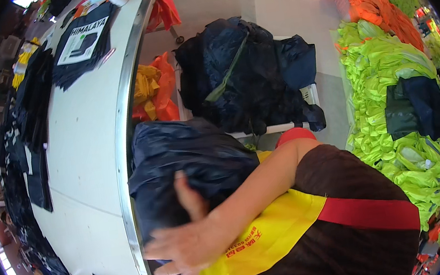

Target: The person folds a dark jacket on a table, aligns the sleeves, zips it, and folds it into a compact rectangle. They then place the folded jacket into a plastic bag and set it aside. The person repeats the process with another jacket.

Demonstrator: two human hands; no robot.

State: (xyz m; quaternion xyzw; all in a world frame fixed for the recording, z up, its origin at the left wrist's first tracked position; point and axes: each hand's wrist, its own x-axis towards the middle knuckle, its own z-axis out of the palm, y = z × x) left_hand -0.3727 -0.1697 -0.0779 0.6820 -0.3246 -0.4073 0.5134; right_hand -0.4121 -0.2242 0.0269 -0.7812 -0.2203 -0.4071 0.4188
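Note:
My right arm, in a short brown sleeve, bends across my yellow apron (273, 226). At its end is my right hand (189, 244), open, thumb raised and fingers spread toward the table's edge. The hand is slightly blurred and grips nothing that I can see. It is at the near side of a bunched dark navy garment or fabric bundle (184, 152), beside the white table (83, 153). Whether the palm touches the fabric is hidden. My left hand cannot be made out.
A heap of dark fabric (240, 75) lies on a low pale rack ahead. Orange cloth (165, 92) hangs by the table. Stacked dark pieces (80, 55) lie on the tabletop. At right are lime-yellow garments (376, 81) and an orange pile (373, 6).

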